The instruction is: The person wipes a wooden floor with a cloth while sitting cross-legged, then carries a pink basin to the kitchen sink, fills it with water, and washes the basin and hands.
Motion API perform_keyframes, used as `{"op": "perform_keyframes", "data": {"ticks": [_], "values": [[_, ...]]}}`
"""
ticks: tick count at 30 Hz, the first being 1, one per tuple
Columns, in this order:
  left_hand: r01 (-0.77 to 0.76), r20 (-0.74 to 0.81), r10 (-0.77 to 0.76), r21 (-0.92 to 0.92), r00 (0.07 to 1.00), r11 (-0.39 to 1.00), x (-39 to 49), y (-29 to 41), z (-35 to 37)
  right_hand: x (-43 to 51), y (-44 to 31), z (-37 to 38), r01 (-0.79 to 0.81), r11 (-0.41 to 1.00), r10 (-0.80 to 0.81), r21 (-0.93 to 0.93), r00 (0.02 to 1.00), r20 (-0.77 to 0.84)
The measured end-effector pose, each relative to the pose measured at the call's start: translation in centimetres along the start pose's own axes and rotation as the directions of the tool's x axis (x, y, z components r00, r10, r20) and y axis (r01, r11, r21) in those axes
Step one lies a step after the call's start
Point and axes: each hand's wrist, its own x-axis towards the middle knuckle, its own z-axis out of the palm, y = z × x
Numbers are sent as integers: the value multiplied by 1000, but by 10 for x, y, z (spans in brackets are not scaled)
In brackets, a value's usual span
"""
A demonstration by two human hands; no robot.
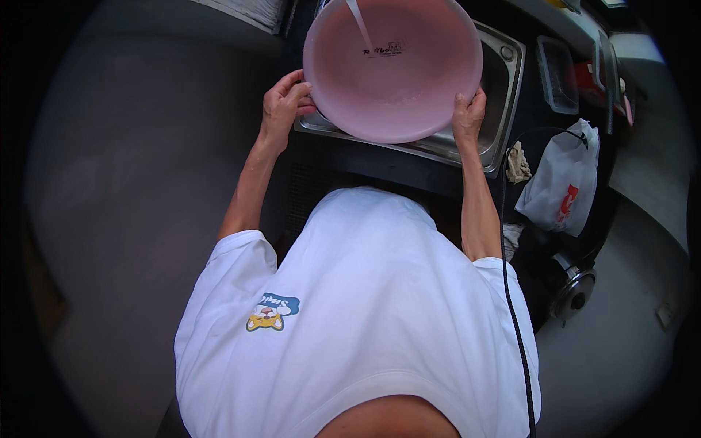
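A pink plastic basin [405,82], printed with dark writing inside, is held over a stainless steel sink [499,93]. A stream of water [358,23] runs down into the basin from the top of the view; the tap itself is out of view. My left hand [283,104] is at the basin's left side, its fingers at the rim. On the right side, my right hand [469,116] grips the rim with the thumb toward the inside. The basin hides much of the sink beneath it.
Right of the sink, a clear plastic container [557,74] stands on the dark counter. A crumpled beige cloth [517,163] and a white plastic bag [564,180] lie nearer me. A lidded metal pot [574,295] is farther down. A black cable [512,306] hangs along my right side.
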Motion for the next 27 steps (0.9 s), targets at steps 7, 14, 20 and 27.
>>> {"op": "perform_keyframes", "data": {"ticks": [7,14,20,27], "values": [[-61,272,101,-152,957,987,21,74,-6,-33,14,6,-744,662,633,88,619,465],[111,332,-24,-245,943,963,79,53,-1,-9,-35,-45,-797,600,733,-68,514,445],[81,199,-56,-123,978,989,101,-1,24,15,-57,-61,-731,682,716,25,674,181],[-115,304,95,48,948,992,159,-25,72,43,-17,-99,-905,424,849,-19,390,357]]}}
